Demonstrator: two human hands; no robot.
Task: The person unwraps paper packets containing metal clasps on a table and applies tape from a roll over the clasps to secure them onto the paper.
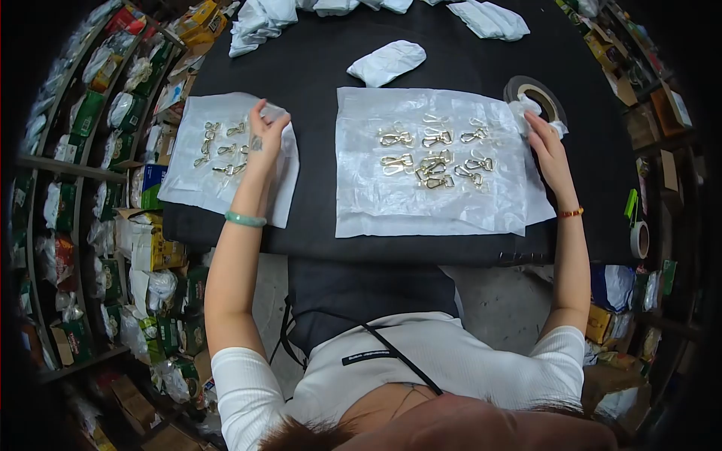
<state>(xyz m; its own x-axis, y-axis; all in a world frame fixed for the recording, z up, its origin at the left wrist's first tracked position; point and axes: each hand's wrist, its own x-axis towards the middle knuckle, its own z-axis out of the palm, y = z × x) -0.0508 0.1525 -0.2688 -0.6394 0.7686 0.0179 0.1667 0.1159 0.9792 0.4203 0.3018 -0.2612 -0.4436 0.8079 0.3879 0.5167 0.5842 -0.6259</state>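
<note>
My left hand [267,135] hovers above the right part of the left plastic sheet [184,180], its fingers loosely bent and apart, with nothing visible in them. Several small metal snap hooks [226,149] lie on that sheet, some partly covered by the hand. A wider translucent plastic sheet [368,207] carries several larger gold-toned snap hooks [436,137], grouped in loose rows. Beside its right edge, my right hand [551,154] has its fingers stretched out, close to crumpled white material [519,109] by a dark tape roll [556,103]. Whether the fingertips touch it, I cannot tell.
A white wrapped packet [387,63] lies beyond the wide sheet on the black table [316,161]. More white packets [263,22] line the far edge. A white tape roll [639,239] and green cutter [631,204] are at the right. Packed shelves [71,169] flank both sides.
</note>
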